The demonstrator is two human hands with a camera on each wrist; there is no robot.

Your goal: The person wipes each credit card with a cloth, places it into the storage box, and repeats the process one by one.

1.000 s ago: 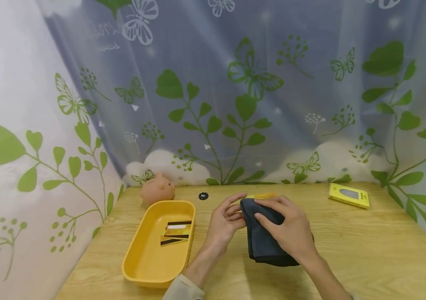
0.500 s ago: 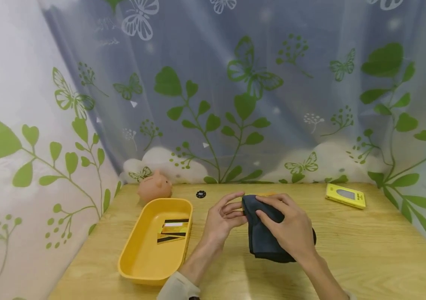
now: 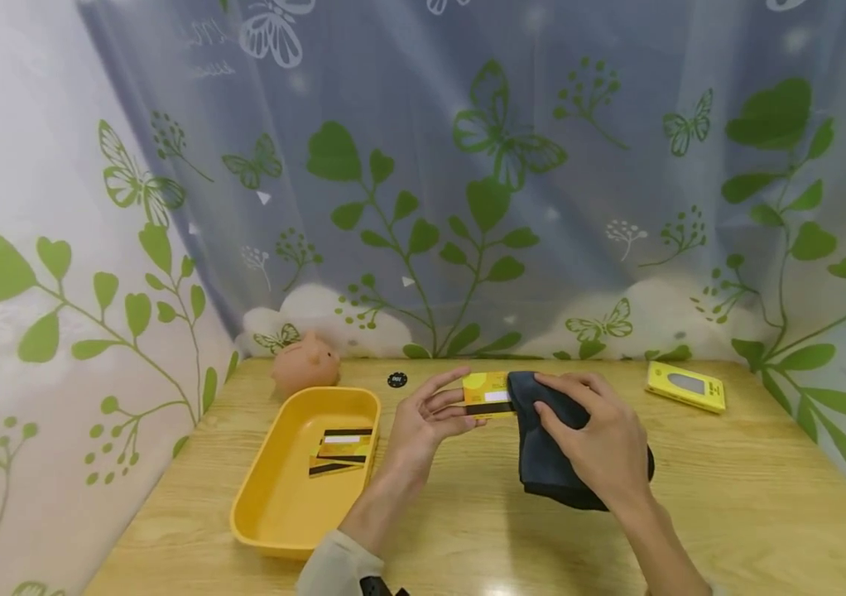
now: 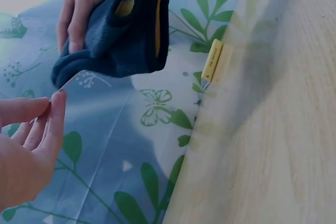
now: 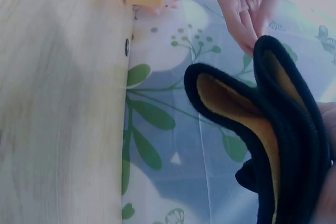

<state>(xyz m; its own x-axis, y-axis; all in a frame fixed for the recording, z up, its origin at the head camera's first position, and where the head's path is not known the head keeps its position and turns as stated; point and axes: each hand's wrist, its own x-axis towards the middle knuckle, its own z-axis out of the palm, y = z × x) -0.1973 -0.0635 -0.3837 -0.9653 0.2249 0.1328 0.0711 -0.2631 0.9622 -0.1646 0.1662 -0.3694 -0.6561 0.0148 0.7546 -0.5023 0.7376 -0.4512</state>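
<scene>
In the head view my left hand (image 3: 419, 434) pinches the left end of a yellow card (image 3: 488, 394) with a black stripe and a white strip. The card's other end is hidden by a folded dark blue cloth piece (image 3: 542, 455), which my right hand (image 3: 605, 443) grips from above, off the table. From the left wrist, the card shows only as a thin edge between my left fingertips and the cloth (image 4: 126, 45). A tan lining and open folds of the cloth (image 5: 270, 129) appear in the right wrist view; whether it is a wallet or pouch I cannot tell.
A yellow tray (image 3: 285, 513) on the left holds several similar striped cards (image 3: 344, 447). Behind it sits a pink piggy bank (image 3: 307, 366), with a black chip (image 3: 396, 380) to its right. Far right lies a yellow box (image 3: 686, 387). A patterned curtain (image 3: 423, 207) hangs behind the table.
The card, mostly hidden behind the cloth earlier, now shows between my left hand and the cloth. My right hand and the cloth have shifted right; my left hand moved slightly left and up.
</scene>
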